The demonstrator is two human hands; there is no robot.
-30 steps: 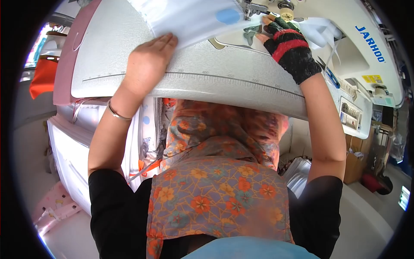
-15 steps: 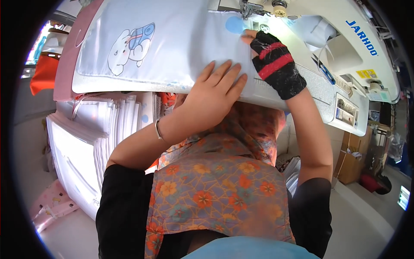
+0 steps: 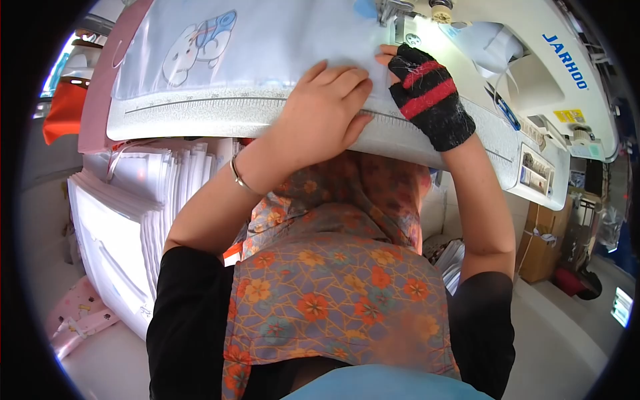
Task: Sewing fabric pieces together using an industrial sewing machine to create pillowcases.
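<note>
A pale white fabric panel (image 3: 267, 53) with a printed bear (image 3: 199, 48) lies on the sewing machine's bed, its far part cut off by the picture's top. On its near right part rests my left hand (image 3: 327, 110), palm down, fingers slightly bent and thumb apart. My right hand (image 3: 430, 97) wears a black fingerless glove with red stripes. Its bent fingertips close on the panel's right edge, just nearer than the presser foot (image 3: 395, 10); the glove partly hides them. A blue dot (image 3: 365, 8) on the cloth sits left of the foot.
Thread snips (image 3: 505, 112) lie on the machine bed to the right, beside a small compartment of bobbins (image 3: 535, 172). A thick stack of white fabric pieces (image 3: 127, 220) hangs below the table at left. A ruler scale (image 3: 200, 100) runs along the near edge.
The fabric panel has slid away from me, uncovering the ruler scale, and its blue dot sits farther off. My left hand's spread fingers have drawn together and bent. The right hand has barely moved.
</note>
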